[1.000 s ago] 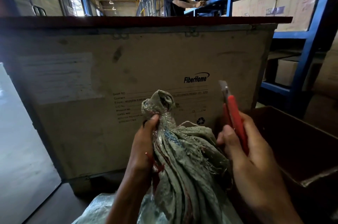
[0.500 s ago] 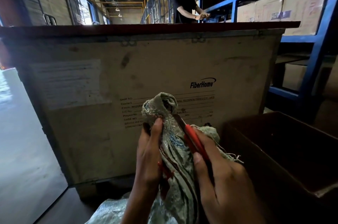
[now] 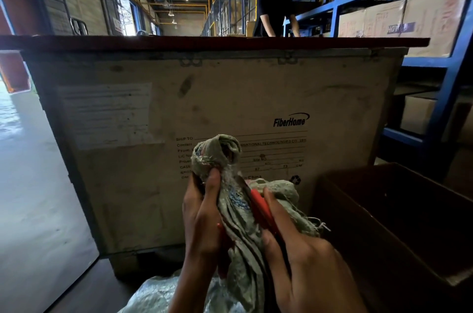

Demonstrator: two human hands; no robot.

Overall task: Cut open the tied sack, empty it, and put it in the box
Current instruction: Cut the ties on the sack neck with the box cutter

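A grey-green woven sack (image 3: 238,225) with a bunched, tied neck stands upright low in the middle of the view. My left hand (image 3: 202,213) grips the neck just under the knot (image 3: 217,151). My right hand (image 3: 302,259) holds a red utility knife (image 3: 258,204), its blade end pressed against the right side of the neck below the knot. An open brown cardboard box (image 3: 399,220) sits to the right of the sack; the part of its inside that I can see looks dark and bare.
A large wooden crate (image 3: 204,113) with printed shipping text stands right behind the sack. Blue shelving (image 3: 455,69) loaded with cartons runs along the right. A person (image 3: 276,5) works at the shelves beyond the crate. A white plastic bag (image 3: 158,294) lies below the sack.
My right hand brought the knife from up in the air on the right down against the sack's neck. The left hand keeps its grip below the knot.
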